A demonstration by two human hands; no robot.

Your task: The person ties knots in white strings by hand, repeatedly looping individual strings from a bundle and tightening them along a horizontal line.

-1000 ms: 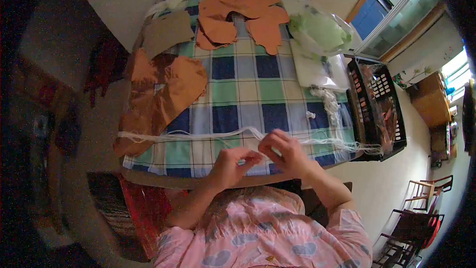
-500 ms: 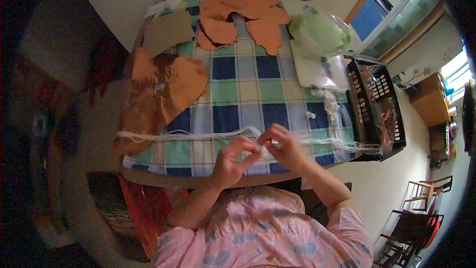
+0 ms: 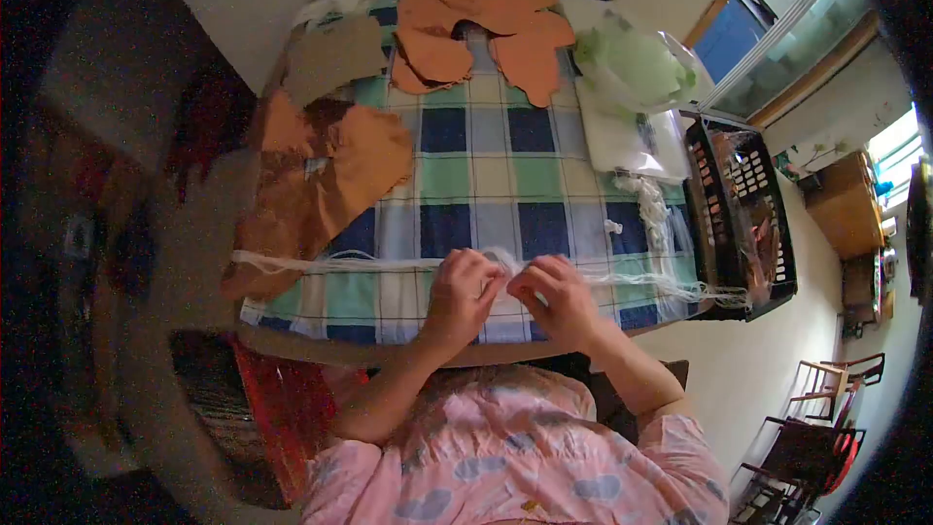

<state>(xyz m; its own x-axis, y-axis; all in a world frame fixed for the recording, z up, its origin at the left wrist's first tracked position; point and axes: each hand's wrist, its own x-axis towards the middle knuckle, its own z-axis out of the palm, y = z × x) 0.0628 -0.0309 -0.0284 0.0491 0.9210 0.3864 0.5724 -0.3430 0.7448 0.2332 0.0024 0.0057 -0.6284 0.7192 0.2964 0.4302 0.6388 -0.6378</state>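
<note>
A long bundle of white strings [image 3: 389, 264] runs across the front of the checked tablecloth [image 3: 445, 175]. Near its middle, my left hand [image 3: 466, 290] pinches the white strings with closed fingers. Close beside it on the right, my right hand [image 3: 556, 294] has its fingers closed on the strings too. A small white loop stands up behind the fingertips. The exact grip between the fingertips is too small to make out. To the right, the strings spread out loosely towards the table's edge.
Brown cut pieces [image 3: 364, 160] lie at the left, orange pieces [image 3: 525, 15] at the back. A clear bag with green content [image 3: 632, 63] rests above a white stack [image 3: 632, 141] at the back right. A black basket [image 3: 743, 224] stands at the right edge.
My left hand has moved slightly up and its fingers have drawn in. My right hand has shifted slightly down and right. A small loop of string now shows behind the fingertips.
</note>
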